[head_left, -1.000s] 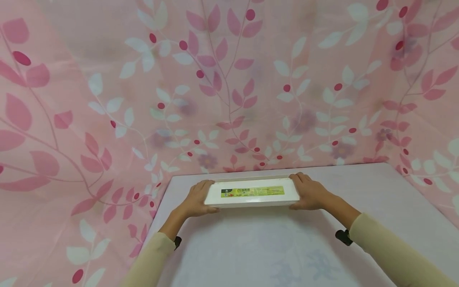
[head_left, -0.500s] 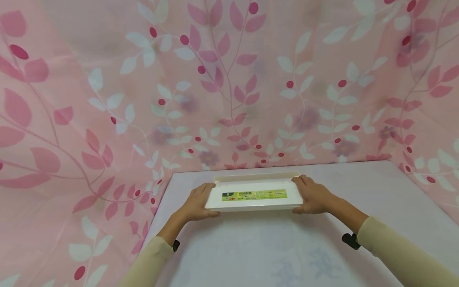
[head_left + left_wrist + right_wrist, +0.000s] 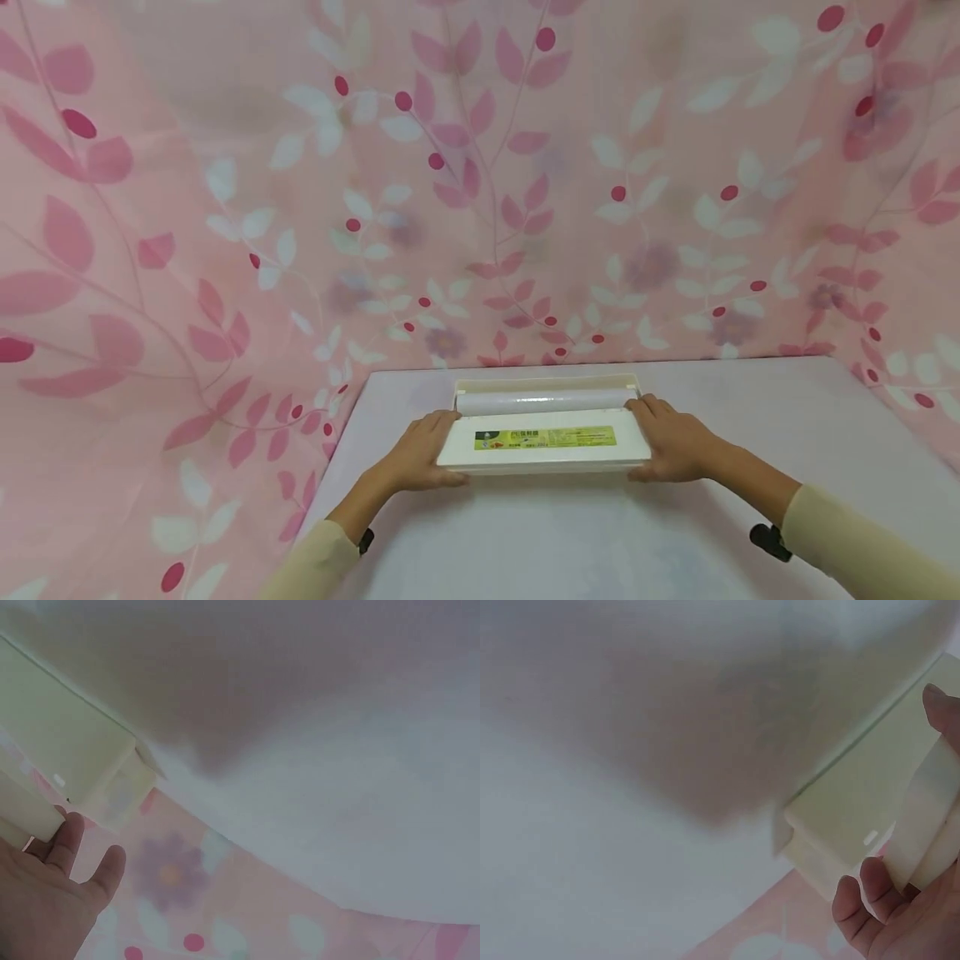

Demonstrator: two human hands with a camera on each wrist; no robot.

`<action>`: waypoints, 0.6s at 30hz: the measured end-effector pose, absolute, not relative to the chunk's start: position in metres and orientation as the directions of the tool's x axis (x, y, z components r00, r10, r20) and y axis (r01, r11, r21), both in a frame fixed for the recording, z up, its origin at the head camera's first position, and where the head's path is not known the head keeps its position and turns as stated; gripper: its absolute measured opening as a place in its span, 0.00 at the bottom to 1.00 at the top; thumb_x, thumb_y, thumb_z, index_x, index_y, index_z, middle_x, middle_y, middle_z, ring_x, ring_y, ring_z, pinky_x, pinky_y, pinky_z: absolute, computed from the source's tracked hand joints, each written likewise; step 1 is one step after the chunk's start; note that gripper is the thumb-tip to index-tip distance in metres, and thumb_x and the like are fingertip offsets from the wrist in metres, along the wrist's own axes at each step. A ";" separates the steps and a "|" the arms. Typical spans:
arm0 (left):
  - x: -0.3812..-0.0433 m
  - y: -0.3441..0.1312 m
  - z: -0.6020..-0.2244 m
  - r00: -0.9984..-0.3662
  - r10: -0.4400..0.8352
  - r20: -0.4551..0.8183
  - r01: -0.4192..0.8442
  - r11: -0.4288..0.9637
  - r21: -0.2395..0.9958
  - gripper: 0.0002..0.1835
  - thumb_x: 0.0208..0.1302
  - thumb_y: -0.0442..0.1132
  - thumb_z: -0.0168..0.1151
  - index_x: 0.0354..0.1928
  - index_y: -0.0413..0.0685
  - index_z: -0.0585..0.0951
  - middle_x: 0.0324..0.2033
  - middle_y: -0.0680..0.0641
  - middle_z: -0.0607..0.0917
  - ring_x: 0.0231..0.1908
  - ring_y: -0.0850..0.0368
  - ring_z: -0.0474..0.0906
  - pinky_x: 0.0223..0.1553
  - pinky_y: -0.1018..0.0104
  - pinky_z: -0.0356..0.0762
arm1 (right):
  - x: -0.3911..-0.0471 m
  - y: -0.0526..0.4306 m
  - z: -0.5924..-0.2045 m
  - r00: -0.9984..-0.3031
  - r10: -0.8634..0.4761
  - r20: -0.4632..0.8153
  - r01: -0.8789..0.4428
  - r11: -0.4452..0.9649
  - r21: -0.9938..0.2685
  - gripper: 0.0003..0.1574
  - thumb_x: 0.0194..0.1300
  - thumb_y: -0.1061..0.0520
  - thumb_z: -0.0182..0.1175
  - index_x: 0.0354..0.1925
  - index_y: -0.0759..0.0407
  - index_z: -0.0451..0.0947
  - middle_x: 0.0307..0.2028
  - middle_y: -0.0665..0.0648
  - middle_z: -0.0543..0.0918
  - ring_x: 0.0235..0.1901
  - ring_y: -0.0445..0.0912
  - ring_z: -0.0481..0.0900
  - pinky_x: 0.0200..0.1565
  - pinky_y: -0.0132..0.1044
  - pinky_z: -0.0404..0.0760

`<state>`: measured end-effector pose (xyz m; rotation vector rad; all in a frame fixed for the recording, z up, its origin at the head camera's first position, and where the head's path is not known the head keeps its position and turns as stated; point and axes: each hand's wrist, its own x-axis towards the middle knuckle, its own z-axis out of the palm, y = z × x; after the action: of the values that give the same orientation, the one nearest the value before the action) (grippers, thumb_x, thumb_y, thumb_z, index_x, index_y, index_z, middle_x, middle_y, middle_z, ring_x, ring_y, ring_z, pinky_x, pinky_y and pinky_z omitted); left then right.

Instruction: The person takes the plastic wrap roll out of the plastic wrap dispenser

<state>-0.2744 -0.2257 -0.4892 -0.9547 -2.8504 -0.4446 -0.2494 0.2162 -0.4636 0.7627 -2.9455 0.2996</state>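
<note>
Lid [image 3: 543, 461] is slanting toward the person over the far part of the table [image 3: 750, 433], left hand [image 3: 420, 454] and right hand [image 3: 671, 442] each pinching one end, thumb at the near edge, fingers at the back. Head view alone is showing the green-yellow label [image 3: 544, 438] on its face and, just behind it, a shiny pale roll [image 3: 546, 402] lying lengthwise in the open box [image 3: 547, 385]; the floral cloth [image 3: 487, 167] is hanging behind. Wrist views are missing label and roll but giving the box's ends: a small pale slot is showing near the left corner [image 3: 59, 780], a matching notch near the right [image 3: 871, 838]. Whether box and table are touching, I'm not telling for certain.
</note>
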 end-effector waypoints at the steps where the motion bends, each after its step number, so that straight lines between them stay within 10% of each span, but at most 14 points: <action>1: -0.273 -0.224 -0.488 -0.798 0.575 0.181 0.603 0.763 0.233 0.54 0.43 0.66 0.74 0.69 0.47 0.64 0.61 0.46 0.74 0.60 0.50 0.70 0.60 0.47 0.69 | -0.248 0.218 -0.465 -0.871 -0.473 0.133 -0.490 0.855 -0.169 0.60 0.40 0.34 0.76 0.63 0.60 0.63 0.53 0.58 0.73 0.44 0.46 0.72 0.30 0.35 0.73; 18: -0.276 -0.230 -0.494 -0.819 0.573 0.015 0.556 0.788 0.265 0.56 0.45 0.71 0.70 0.72 0.53 0.60 0.65 0.48 0.72 0.60 0.52 0.70 0.60 0.49 0.69 | -0.249 0.216 -0.476 -0.869 -0.492 0.046 -0.489 0.844 -0.220 0.60 0.39 0.31 0.76 0.60 0.60 0.63 0.51 0.57 0.71 0.43 0.45 0.72 0.31 0.35 0.71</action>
<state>-0.2762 -0.2298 -0.4944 -0.9588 -3.0326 -0.4158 -0.2486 0.2161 -0.4761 0.8058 -3.0283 0.3555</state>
